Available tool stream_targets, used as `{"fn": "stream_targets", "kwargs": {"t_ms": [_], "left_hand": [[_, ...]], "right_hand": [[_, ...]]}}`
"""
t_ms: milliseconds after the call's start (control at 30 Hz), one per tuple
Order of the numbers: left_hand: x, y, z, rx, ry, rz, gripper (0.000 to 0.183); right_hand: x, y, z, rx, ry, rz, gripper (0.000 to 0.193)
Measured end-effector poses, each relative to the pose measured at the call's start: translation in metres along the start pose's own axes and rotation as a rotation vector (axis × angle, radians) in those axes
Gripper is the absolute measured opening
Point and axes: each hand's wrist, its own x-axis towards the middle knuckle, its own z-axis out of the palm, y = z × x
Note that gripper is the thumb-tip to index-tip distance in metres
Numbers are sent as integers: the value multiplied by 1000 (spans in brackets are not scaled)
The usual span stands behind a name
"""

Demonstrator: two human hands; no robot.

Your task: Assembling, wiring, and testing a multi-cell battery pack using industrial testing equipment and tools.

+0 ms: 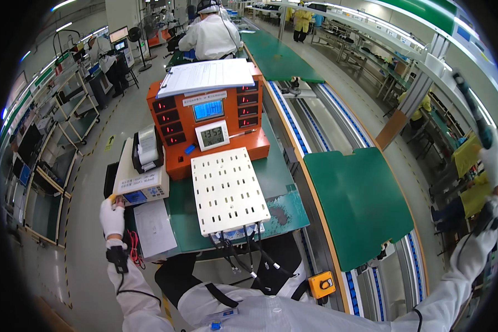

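In the head view, the white-gloved left hand (113, 217) touches the front left corner of the cream, box-shaped instrument (144, 191), its fingers bent there; whether they grip it I cannot tell. The instrument sits at the left edge of the green surface (279, 166), bearing a dark-and-white device (148, 148) on top. The right hand (491, 163), also gloved, is raised at the far right, closed around the end of a long dark tool (470, 105).

Beside the instrument, the orange housing (174, 157) holds a blue screen and two columns of red-lit displays; a clipboard with papers (205, 76) lies on top and a white clock (211, 135) leans against its front. Before it lies a white slotted plate (229, 188), with black cables (240, 252) hanging from the near edge. Further left, a shelved cart (47, 213) carries dark flat panels (32, 137).
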Motion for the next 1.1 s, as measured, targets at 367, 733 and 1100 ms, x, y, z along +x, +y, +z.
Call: {"fn": "stream_targets", "kwargs": {"t_ms": [367, 733, 1100], "left_hand": [[-6, -158, 26, 397, -300, -165, 18], [-14, -138, 19, 377, -55, -142, 12], [-14, -110, -2, 211, 277, -187, 26]], "right_hand": [[-210, -268, 180, 857, -590, -146, 55], [-291, -293, 251, 2315, -734, 1280, 39], [-255, -315, 211, 2277, -654, 803, 47]]}}
